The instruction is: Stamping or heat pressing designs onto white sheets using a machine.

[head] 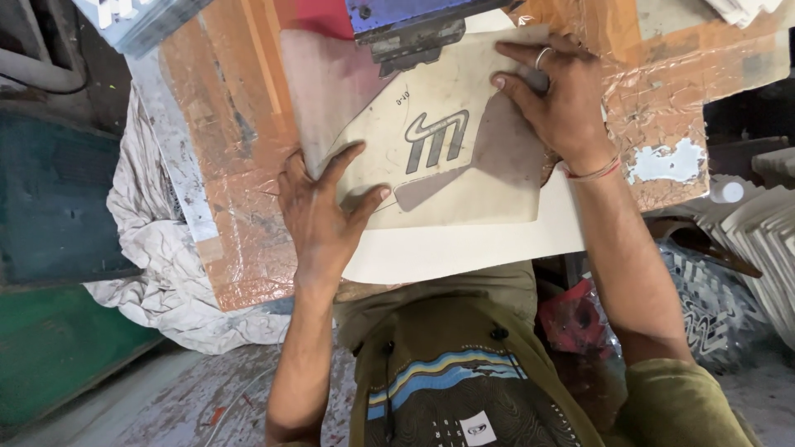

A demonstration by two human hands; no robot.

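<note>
Beige sheet (464, 178) — a flat, stiff-looking template with a grey emblem printed near its middle and a darker translucent patch on its right part — lies flat on the tabletop (240, 190), pinned between both hands. Its long axis runs roughly left to right across the person's front, tilted a little so the far right corner rides higher. Its far edge tucks under a blue and grey metal clamp (410, 29), and beneath its near edge a plain white sheet (464, 248) shows.

From the left hand (319, 211) the sheet stretches up and to the right: this grip sits at the near left corner, fingers spread flat, index finger and thumb lying on the surface, palm pressing down rather than closing round anything. From the right hand (559, 99) the sheet runs down and to the left; here the fingers — 1 with a ring — lie flat on the far right corner, again a press and not a pinch. Neither grip curls under an edge that I can see.

Both forearms reach forward from the body, the right wrist bearing a red thread band. The tabletop is wrapped in shiny, worn orange-brown tape. Crumpled white cloth (157, 248) hangs off to the left of the left grip, and stacked white printed pieces (762, 240) sit beyond the right arm.
</note>
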